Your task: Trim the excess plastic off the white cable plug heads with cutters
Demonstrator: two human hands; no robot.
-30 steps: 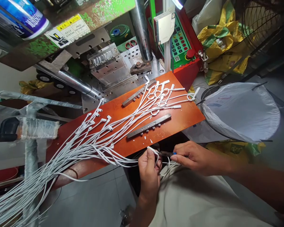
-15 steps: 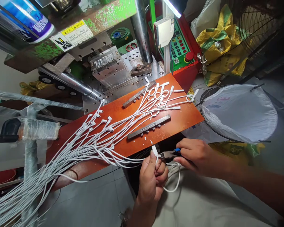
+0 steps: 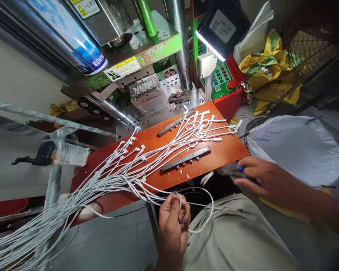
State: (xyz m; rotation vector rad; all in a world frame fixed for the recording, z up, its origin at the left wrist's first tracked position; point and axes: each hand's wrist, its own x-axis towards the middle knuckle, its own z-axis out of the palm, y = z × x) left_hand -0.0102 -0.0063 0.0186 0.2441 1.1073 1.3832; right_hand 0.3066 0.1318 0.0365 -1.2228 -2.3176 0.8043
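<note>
My left hand (image 3: 173, 216) is closed around a white cable (image 3: 210, 210), low in front of the board's front edge. The cable loops out to the right over my lap. Off to the right, my right hand (image 3: 261, 180) grips blue-handled pliers (image 3: 244, 173); their jaws point left and are smeared by motion. A blurred white piece (image 3: 206, 177) shows between the hands, near the board edge; whether it is loose I cannot tell. Many white cables (image 3: 124, 184) with small white plugs lie in a bundle across the orange board (image 3: 226, 158).
Two metal mould bars (image 3: 186, 159) lie on the board among small white scraps. Behind stands a press with a metal mould (image 3: 145, 92) and a red-green control box (image 3: 228, 81). A white-lined bin (image 3: 296, 146) is at the right. A clamp (image 3: 45, 153) sits at the left.
My right hand with the pliers has moved right, away from my left hand. The white plug has gone from above my left thumb. The whole view has shifted.
</note>
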